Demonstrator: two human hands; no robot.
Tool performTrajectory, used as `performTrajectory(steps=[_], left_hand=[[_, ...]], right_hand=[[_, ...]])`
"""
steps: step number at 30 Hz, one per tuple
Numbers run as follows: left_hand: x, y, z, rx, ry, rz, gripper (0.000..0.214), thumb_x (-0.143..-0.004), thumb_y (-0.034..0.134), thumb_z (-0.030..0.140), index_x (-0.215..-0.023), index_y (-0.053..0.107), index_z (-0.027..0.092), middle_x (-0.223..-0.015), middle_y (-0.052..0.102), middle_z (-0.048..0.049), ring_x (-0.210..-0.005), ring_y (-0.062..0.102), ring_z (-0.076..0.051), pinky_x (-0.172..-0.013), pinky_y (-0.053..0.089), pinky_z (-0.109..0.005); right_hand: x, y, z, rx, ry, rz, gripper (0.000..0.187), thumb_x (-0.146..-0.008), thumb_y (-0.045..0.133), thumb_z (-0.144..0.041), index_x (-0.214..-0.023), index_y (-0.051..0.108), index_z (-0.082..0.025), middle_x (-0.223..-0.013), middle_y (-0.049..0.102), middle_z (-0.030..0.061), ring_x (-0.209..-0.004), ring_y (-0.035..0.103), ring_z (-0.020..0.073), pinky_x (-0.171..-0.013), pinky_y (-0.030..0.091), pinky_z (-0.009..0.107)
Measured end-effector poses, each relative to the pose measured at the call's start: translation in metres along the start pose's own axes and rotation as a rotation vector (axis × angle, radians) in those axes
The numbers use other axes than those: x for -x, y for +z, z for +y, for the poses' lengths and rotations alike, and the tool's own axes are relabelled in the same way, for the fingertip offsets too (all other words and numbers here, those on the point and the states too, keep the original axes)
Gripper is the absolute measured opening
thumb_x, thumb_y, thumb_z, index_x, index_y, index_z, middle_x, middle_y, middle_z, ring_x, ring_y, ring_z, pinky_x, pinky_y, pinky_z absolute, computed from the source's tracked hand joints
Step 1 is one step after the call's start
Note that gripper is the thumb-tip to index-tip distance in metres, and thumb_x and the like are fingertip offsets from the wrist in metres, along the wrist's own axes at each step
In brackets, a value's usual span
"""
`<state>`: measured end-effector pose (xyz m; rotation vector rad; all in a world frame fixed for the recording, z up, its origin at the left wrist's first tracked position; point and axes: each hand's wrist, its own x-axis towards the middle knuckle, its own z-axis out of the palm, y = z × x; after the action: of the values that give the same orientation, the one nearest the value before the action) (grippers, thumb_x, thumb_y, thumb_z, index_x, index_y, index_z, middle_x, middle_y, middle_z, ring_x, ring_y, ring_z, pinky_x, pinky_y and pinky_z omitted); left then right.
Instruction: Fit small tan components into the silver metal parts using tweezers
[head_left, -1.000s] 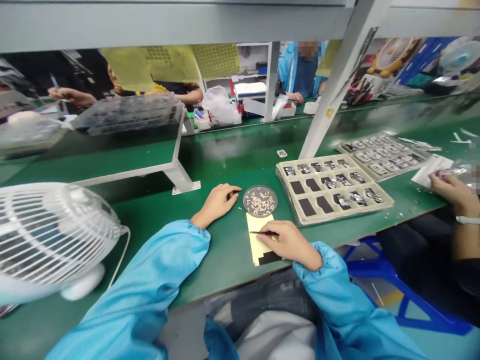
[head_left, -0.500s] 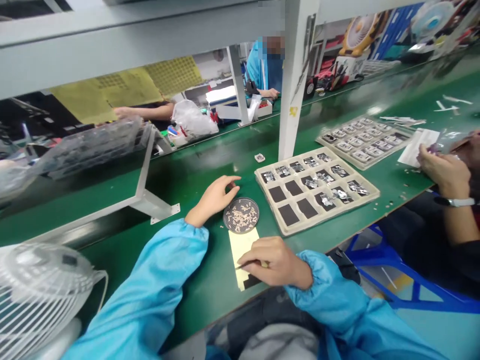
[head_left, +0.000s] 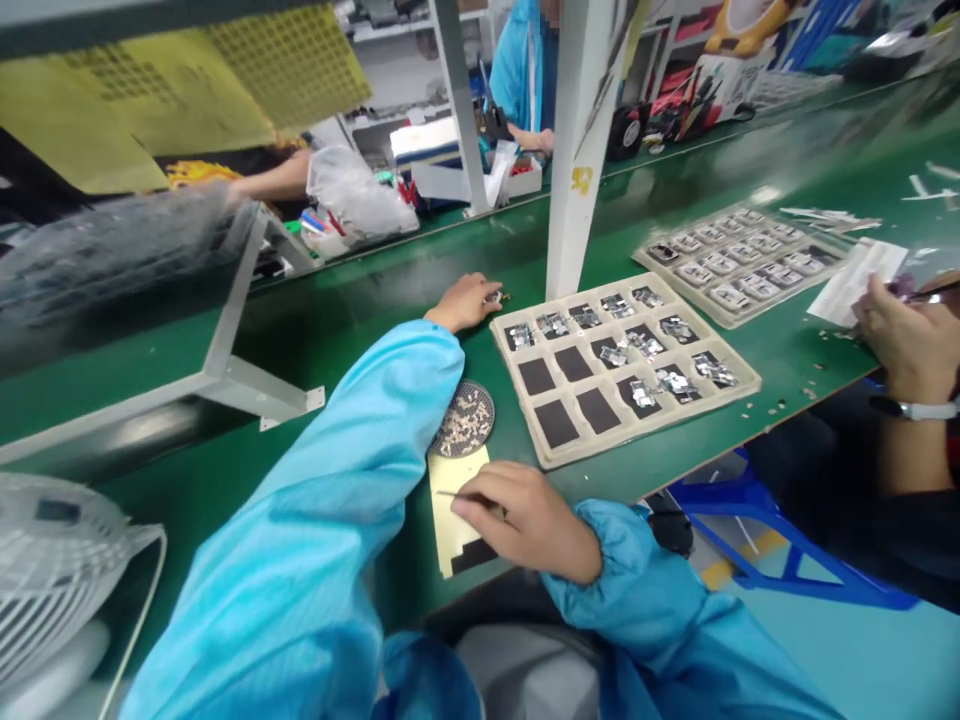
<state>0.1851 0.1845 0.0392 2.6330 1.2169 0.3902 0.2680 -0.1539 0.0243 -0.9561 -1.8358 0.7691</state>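
Note:
My left hand (head_left: 469,300) is stretched far forward on the green bench, its fingers pinched on a small metal part (head_left: 495,296) just left of the beige compartment tray (head_left: 739,383). My right hand (head_left: 525,518) rests near the bench's front edge, closed on thin tweezers (head_left: 459,495) over a pale yellow sheet (head_left: 450,500). A round mesh dish (head_left: 463,420) of tiny pieces lies between the two hands, partly hidden by my blue sleeve. The tray holds several metal parts and some dark pads.
A white post (head_left: 577,150) stands behind the tray. A second tray (head_left: 742,262) lies at the right, where another person's hands (head_left: 904,335) work. A white fan (head_left: 52,570) sits at the left, a raised metal shelf (head_left: 217,375) beyond it. More people work across the bench.
My left hand has reached forward from beside the mesh dish to the small part near the post. My right hand stays on the yellow sheet. The view has shifted left and down.

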Motion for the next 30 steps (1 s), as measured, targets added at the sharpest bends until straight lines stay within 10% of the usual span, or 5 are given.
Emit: performTrajectory(steps=[4, 9, 16, 30], left_hand=[[0.045, -0.024, -0.012, 0.019, -0.100, 0.037, 0.037, -0.100, 0.064, 0.043, -0.121, 0.067, 0.013, -0.121, 0.066, -0.0146, -0.115, 0.059, -0.027, -0.110, 0.043, -0.044], [0.148, -0.049, 0.018, 0.337, -0.226, 0.281, 0.036, -0.092, 0.075, 0.041, -0.114, 0.061, 0.015, -0.096, 0.070, -0.0050, -0.085, 0.065, -0.018, -0.083, 0.052, -0.031], [0.289, -0.037, 0.077, 0.997, -0.387, 0.011, 0.031, -0.089, 0.075, 0.041, -0.108, 0.070, 0.018, -0.073, 0.070, -0.0007, -0.061, 0.063, -0.013, -0.057, 0.053, -0.025], [0.323, -0.010, 0.081, 1.094, -0.262, -0.070, 0.021, -0.087, 0.069, 0.024, -0.107, 0.065, 0.017, -0.080, 0.074, -0.0011, -0.072, 0.072, -0.015, -0.067, 0.055, -0.024]], right_hand=[[0.005, -0.004, 0.001, -0.063, 0.011, 0.115, 0.034, -0.109, 0.052, -0.040, -0.091, 0.072, -0.019, -0.094, 0.069, 0.0090, -0.093, 0.064, 0.0204, -0.085, 0.052, 0.035], [0.008, -0.003, 0.005, -0.216, 0.234, 0.118, 0.047, -0.107, 0.053, -0.053, -0.087, 0.076, -0.018, -0.064, 0.064, 0.0005, -0.061, 0.063, 0.0134, -0.062, 0.050, 0.027], [0.007, -0.001, 0.006, -0.299, 0.214, -0.144, 0.028, -0.096, 0.074, -0.046, -0.097, 0.073, -0.018, -0.095, 0.074, 0.0052, -0.086, 0.070, 0.0157, -0.079, 0.058, 0.029], [0.011, 0.001, 0.003, -0.128, 0.283, -0.146, 0.024, -0.096, 0.074, -0.042, -0.092, 0.073, -0.018, -0.089, 0.072, 0.0038, -0.082, 0.067, 0.0170, -0.078, 0.054, 0.031]])
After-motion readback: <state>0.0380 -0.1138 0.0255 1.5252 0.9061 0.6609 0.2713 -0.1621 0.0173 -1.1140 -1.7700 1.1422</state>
